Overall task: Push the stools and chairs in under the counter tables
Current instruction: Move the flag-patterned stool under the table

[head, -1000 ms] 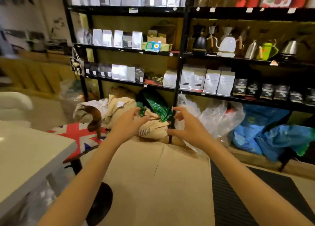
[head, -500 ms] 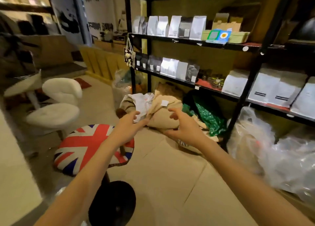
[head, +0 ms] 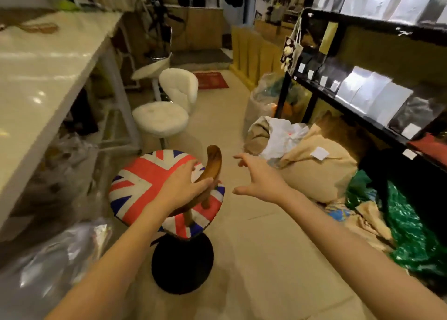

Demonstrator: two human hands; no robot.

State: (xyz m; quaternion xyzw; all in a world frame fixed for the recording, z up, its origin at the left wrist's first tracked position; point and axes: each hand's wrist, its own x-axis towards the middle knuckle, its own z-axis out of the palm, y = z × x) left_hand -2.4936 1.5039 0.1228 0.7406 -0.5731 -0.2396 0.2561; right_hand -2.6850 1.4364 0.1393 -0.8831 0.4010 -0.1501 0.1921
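Observation:
A stool with a Union Jack seat (head: 142, 182), a curved wooden backrest (head: 214, 160) and a round black base (head: 182, 266) stands in the aisle beside the white counter table (head: 41, 78). My left hand (head: 183, 186) rests on the low wooden backrest, thumb over the rail. My right hand (head: 260, 178) hovers open just right of the backrest, fingers spread, touching nothing. Farther along the counter stands a white padded chair (head: 160, 118) with a rounded back, out in the aisle.
A black shelf unit (head: 362, 29) with bags runs along the right. Burlap sacks (head: 316, 170) and green and clear plastic bags lie on the floor at its foot. Clear plastic bags (head: 48, 266) sit under the counter at lower left. A red mat (head: 210, 80) lies farther down.
The view has swung left from the shelves to the aisle and counter. My left hand has come down onto the stool's backrest; my right hand has opened beside it.

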